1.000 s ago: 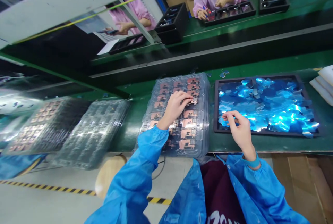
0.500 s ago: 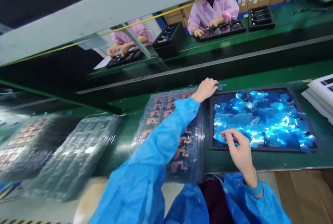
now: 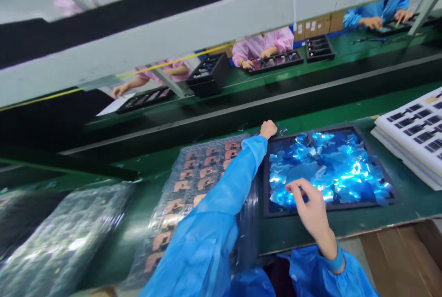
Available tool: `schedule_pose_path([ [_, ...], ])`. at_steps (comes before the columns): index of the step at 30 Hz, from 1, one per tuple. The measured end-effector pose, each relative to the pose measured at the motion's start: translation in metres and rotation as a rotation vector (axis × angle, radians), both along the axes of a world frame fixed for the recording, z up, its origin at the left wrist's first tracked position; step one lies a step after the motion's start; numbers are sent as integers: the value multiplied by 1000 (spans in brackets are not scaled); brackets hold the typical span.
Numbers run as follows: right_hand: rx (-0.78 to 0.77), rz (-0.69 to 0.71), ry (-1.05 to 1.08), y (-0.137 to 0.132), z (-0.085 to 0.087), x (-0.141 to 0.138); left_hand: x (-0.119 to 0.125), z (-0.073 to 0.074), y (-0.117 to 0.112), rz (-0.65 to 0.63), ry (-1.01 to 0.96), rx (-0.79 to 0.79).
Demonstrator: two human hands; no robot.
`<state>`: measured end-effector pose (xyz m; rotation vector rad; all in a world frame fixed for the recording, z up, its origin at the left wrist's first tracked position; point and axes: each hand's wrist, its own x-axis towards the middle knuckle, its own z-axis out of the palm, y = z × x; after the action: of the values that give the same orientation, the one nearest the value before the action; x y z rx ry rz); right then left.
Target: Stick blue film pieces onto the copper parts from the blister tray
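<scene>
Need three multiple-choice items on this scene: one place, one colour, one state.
1. Where is the right hand?
A) On the far green bench
B) Over the black-framed tray of shiny blue film pieces
C) Inside the brown cardboard box

2. What colour is the loose left sleeve?
A) Blue
B) Pink
C) White

3. How do the white slotted trays lie?
A) Standing on edge
B) Scattered singly
C) Stacked flat

Answers:
1. B, the hand reaches over the tray's near part.
2. A, the fabric is plainly blue.
3. C, layers show along the stack's edge.
</scene>
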<state>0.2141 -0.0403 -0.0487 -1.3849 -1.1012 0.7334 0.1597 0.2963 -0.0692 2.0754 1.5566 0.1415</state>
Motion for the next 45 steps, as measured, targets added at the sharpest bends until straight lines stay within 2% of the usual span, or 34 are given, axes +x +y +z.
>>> schedule_pose_path([
  [6,29,-28,1,-13,0,0,14,21,-18,38,-98,-54],
  [9,12,-43,-17,-19,-2,6,14,40,-29,63,-201,-82],
  [11,16,-83,-29,-17,2,14,7,55,-46,69,-297,-100],
  [13,44,-163,-33,-11,10,21,-8,70,-75,48,-394,-135],
  [15,86,-222,-20,-2,21,24,-31,84,-117,-21,-507,-213],
  [18,113,-155,35,3,37,19,-72,101,-195,-164,-741,-344],
  [21,100,-57,102,-9,47,6,-105,110,-268,-167,-867,-326],
  [23,89,-40,136,-25,49,-5,-120,109,-304,-130,-857,-225],
  [25,86,-37,142,-41,49,-14,-128,102,-331,-80,-833,-125],
  [28,103,-29,70,-61,48,-22,-130,88,-359,39,-872,-65],
  [31,78,-20,-19,-72,47,-22,-125,75,-376,125,-939,-72],
  [35,56,-18,-81,-79,44,-11,-114,67,-384,155,-983,-114],
  [40,116,2,-261,-75,35,6,-95,60,-379,237,-1101,-237],
  [45,158,66,-326,-60,31,16,-80,51,-372,351,-1141,-192],
])
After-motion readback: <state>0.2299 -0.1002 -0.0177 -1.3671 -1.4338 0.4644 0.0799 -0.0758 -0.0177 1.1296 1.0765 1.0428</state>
